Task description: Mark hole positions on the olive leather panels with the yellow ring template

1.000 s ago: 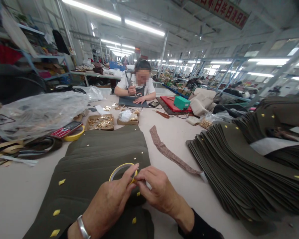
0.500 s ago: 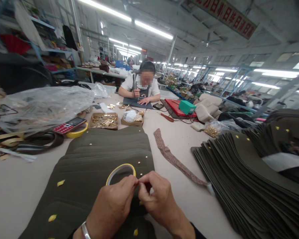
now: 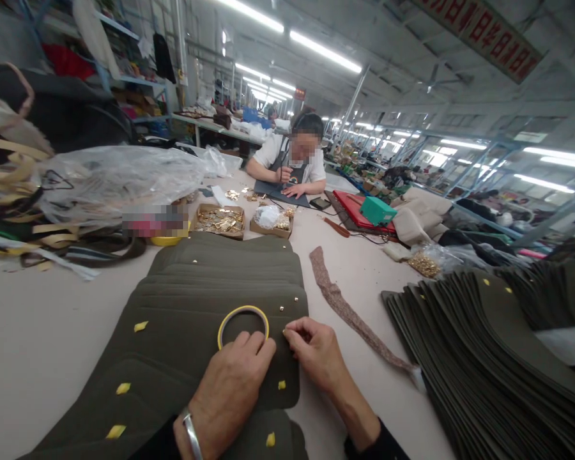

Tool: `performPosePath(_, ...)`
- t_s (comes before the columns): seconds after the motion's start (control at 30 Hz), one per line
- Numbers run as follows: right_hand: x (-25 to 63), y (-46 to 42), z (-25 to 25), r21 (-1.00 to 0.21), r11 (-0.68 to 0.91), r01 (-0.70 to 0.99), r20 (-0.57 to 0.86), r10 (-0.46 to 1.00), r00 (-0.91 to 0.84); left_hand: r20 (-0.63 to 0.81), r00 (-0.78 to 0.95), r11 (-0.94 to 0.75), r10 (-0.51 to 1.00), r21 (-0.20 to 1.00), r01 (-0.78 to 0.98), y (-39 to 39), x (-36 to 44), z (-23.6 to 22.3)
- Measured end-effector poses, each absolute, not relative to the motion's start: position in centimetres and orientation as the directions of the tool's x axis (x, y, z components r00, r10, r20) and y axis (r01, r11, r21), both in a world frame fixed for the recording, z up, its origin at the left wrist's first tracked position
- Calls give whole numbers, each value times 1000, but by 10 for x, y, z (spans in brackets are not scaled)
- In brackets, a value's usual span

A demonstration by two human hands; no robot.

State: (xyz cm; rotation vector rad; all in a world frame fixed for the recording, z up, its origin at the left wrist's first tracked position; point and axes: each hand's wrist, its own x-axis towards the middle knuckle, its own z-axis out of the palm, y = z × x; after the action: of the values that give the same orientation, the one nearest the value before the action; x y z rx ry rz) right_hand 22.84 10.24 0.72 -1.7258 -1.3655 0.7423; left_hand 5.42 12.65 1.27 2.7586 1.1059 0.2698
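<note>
Right, so the left hand [image 3: 237, 383] grips the tape roll [image 3: 243, 308] by its near edge, up over the near pile of dark panels [image 3: 230, 271], and at three o'clock from it the right hand [image 3: 319, 351] has thumb and forefinger pinched together at a tiny bright spot, though whether that is tape or metal I cannot tell. Looks like a part-done job to me: five yellow tabs [image 3: 282, 384] sit on the near pile, three strung from nine round to eight o'clock of the roll, two between four and five. Bare, and so presumably left over, are the studs [image 3: 296, 299]: I count four plainly, two at two o'clock, one near one, one between ten and eleven. Over at three o'clock stands another pile of panels [image 3: 441, 383], one pile fanned out with tabs showing, four that I can pick out, so those seem finished; the sheets overlap too tightly to count. Two boxes [image 3: 271, 233] of metal bits straddle twelve o'clock, and one brown strip [image 3: 338, 300] lies towards two.
</note>
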Motion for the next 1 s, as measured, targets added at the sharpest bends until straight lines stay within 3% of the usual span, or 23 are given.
performPosePath(0.13,223,104,8,-718,-15,696,156,971,182,80,717,-714,692,217,665,126,55,15)
performPosePath(0.3,219,109,8,-549,-21,836,175,975,139,44,727,-719,686,200,666,126,54,17)
performPosePath(0.43,224,108,11,-492,-46,869,152,979,137,28,728,-716,685,211,666,125,53,18)
performPosePath(0.5,231,104,12,-502,-25,865,209,967,149,31,722,-710,691,219,670,125,53,19)
performPosePath(0.6,240,96,12,-468,183,864,377,926,8,43,720,-709,693,226,668,126,53,21)
performPosePath(0.73,238,95,11,-216,417,883,427,854,-299,7,717,-700,697,219,679,124,51,25)
performPosePath(0.83,228,103,11,-123,343,931,326,900,-289,-53,724,-699,688,218,681,120,50,26)
performPosePath(1.0,219,118,15,-211,33,977,115,993,-9,-136,744,-710,655,228,667,117,46,28)
